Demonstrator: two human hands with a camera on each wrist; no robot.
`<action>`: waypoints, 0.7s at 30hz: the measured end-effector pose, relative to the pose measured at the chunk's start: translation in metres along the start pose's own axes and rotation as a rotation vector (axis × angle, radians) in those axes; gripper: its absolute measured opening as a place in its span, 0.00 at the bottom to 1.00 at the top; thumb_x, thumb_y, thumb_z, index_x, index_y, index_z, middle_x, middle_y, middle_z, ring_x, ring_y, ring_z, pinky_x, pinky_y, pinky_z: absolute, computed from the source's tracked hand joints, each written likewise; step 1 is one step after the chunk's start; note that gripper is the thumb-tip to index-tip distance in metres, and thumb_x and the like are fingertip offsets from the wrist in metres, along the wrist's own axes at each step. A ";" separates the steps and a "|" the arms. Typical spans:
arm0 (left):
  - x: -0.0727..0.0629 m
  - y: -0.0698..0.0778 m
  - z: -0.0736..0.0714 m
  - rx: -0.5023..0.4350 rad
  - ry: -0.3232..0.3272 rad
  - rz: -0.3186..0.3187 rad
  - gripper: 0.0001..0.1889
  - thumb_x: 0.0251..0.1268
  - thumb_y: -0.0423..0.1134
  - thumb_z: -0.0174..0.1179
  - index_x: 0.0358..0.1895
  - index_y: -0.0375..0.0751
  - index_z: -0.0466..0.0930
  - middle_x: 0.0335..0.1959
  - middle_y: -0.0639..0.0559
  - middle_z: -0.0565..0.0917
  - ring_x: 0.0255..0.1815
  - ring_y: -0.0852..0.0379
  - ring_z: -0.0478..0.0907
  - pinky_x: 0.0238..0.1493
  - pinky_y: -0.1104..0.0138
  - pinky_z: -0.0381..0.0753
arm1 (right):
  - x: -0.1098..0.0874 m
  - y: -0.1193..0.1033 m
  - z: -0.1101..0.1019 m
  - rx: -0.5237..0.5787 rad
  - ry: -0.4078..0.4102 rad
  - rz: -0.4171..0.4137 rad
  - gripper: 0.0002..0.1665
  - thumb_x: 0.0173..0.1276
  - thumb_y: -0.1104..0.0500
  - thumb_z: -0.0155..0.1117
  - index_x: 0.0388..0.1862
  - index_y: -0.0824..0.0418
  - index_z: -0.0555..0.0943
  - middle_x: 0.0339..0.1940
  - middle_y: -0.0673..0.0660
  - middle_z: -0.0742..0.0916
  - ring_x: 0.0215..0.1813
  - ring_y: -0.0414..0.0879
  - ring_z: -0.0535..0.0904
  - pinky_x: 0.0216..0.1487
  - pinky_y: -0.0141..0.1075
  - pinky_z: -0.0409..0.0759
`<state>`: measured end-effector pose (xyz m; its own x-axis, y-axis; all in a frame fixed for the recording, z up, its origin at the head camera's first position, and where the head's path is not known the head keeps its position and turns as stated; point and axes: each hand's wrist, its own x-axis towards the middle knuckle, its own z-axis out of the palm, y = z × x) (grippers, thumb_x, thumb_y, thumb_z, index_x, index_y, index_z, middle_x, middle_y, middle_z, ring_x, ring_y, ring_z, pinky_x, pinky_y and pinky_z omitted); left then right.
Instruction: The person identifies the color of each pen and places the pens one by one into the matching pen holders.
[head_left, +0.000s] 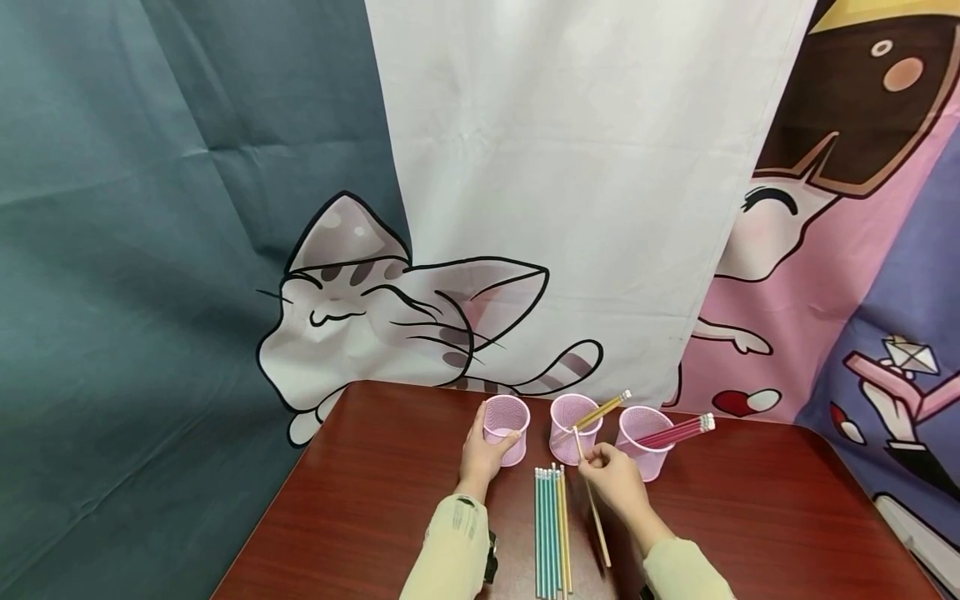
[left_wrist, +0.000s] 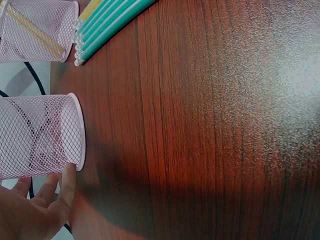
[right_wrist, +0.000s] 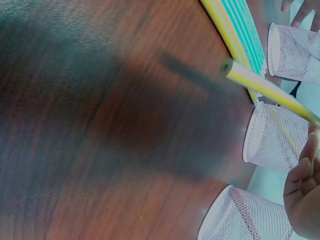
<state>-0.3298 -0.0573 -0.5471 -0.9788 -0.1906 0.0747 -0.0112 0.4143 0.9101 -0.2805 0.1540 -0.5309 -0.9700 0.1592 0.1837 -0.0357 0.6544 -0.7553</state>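
My left hand (head_left: 480,457) holds the leftmost pink mesh pencil cup (head_left: 514,451) from its left side, with the thumb across the front. That cup stands upright with no pencils in it. My right hand (head_left: 617,479) pinches a yellow pencil (head_left: 595,508) near its upper end. The pencil slants above the table, its lower end toward me; in the right wrist view its flat end (right_wrist: 228,67) shows. Just behind the right hand, the middle mesh cup (head_left: 564,442) contains yellow pencils (head_left: 611,404). The right mesh cup (head_left: 647,467) contains dark pink pencils (head_left: 678,432).
Several green pencils (head_left: 546,533) and a few yellow pencils (head_left: 564,533) lie side by side on the brown wooden table (head_left: 360,500), in front of the cups. A cloth backdrop (head_left: 585,167) printed with cartoon figures hangs behind the table's far edge.
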 end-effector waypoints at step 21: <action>0.001 -0.002 0.001 -0.002 0.006 0.009 0.45 0.46 0.47 0.71 0.70 0.52 0.59 0.63 0.39 0.69 0.57 0.40 0.70 0.55 0.48 0.68 | 0.026 -0.030 -0.022 0.080 0.055 -0.048 0.06 0.52 0.62 0.65 0.29 0.63 0.80 0.21 0.50 0.80 0.26 0.40 0.73 0.32 0.32 0.71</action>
<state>-0.3310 -0.0574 -0.5490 -0.9776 -0.1925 0.0856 -0.0018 0.4141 0.9102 -0.2998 0.1544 -0.4899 -0.9521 0.1708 0.2537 -0.1032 0.6013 -0.7923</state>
